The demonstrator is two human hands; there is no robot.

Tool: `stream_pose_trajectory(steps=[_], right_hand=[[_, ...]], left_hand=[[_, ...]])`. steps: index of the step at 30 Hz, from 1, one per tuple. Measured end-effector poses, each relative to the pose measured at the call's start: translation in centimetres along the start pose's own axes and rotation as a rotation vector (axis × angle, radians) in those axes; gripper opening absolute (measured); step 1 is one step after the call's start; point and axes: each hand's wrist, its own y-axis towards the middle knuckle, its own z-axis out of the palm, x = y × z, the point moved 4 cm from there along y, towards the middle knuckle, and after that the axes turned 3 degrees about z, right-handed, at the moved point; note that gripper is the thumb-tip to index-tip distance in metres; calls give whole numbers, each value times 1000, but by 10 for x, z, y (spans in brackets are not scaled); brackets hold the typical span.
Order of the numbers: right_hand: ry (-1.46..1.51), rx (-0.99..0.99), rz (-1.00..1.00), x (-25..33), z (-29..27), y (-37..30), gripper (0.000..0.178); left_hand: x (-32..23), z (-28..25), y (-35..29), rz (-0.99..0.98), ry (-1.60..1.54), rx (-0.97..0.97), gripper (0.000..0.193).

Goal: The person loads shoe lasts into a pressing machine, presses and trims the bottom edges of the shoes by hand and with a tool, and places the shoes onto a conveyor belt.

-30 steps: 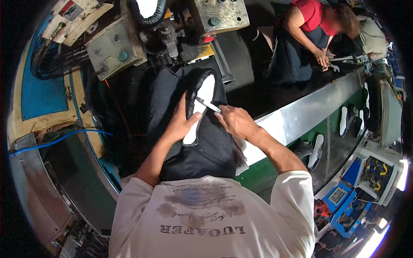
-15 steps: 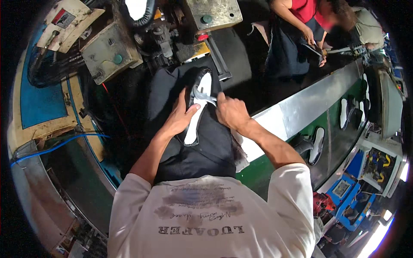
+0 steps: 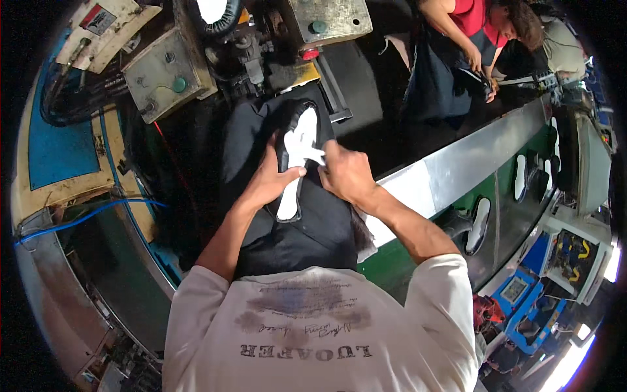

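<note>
Head view. The person's left hand grips a black shoe that lies sole-up on the dark apron over the lap, its white insole facing the camera; the left fingers are curled around the shoe's side, with the thumb pressed across the insole near its middle. The right hand sits just beside it on the shoe's right edge, its fingers pinched narrow on a small white strip that touches the insole. The shoe's toe points away from the person toward a grey machine with green buttons and a red button. To the person's right runs a long steel conveyor bench with a green side, carrying several more shoes sole-up along its far stretch. Beyond the bench's far edge, another person in a red top bends over work held in both hands. A blue cable crosses the floor panels at the left.
</note>
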Motion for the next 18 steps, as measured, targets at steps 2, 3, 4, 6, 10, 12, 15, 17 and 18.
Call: stream_pose_trajectory(steps=[2,3,4,6,10,12,15,17,18], right_hand=[[-255,201,84,-30,38,-7,27],[-253,215,78,-37,35,-10,25],[-251,230,73,-43,30,-19,23],[-122,104,220,-66,28,-56,29],[-14,6,617,-116,57,-139,28],[-14,45,727,-155,87,-201,34],[-49,-28,757,-143,80,-228,52],[-196,-92,553,-119,45,-202,84],[-191,-181,347,-79,5,-161,91]], left_hand=[[0,2,-1,49,8,25,106],[11,0,4,-5,-9,12,108],[18,-2,2,38,44,-27,108],[2,-3,-2,15,-57,-15,104],[-6,-19,-4,61,-123,24,94],[-15,-23,-1,68,-81,117,94],[-38,-34,-3,121,-90,324,94],[-49,-41,2,131,-115,470,92],[-53,-43,2,141,-148,616,90]])
